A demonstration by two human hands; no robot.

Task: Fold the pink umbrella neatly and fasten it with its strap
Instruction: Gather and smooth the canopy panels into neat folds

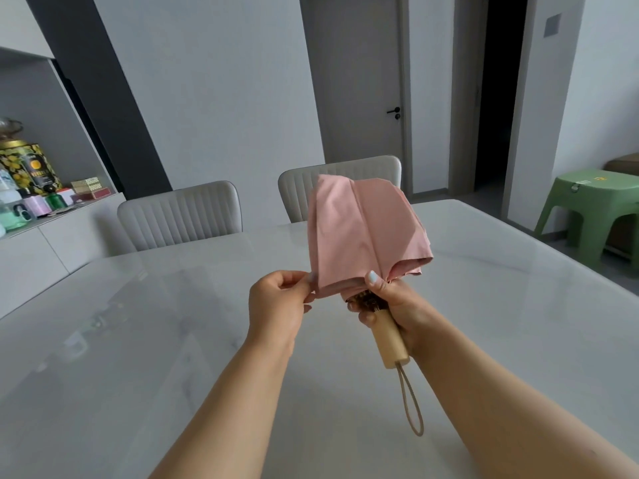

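Note:
I hold a collapsed pink umbrella (363, 233) upright above the table, its canopy hanging in loose panels. My right hand (394, 305) grips it where the canopy meets the pale wooden handle (389, 340), thumb pressed on the fabric. A beige wrist loop (413, 402) dangles from the handle's end. My left hand (276, 305) pinches the lower left edge of one canopy panel between thumb and fingers. The fastening strap is not visible.
A glossy white marble table (173, 340) spreads below my arms. Two grey ribbed chairs (179, 216) stand at its far side. A sideboard with tins and bottles (31, 181) is at left, a green plastic stool (594, 209) at right.

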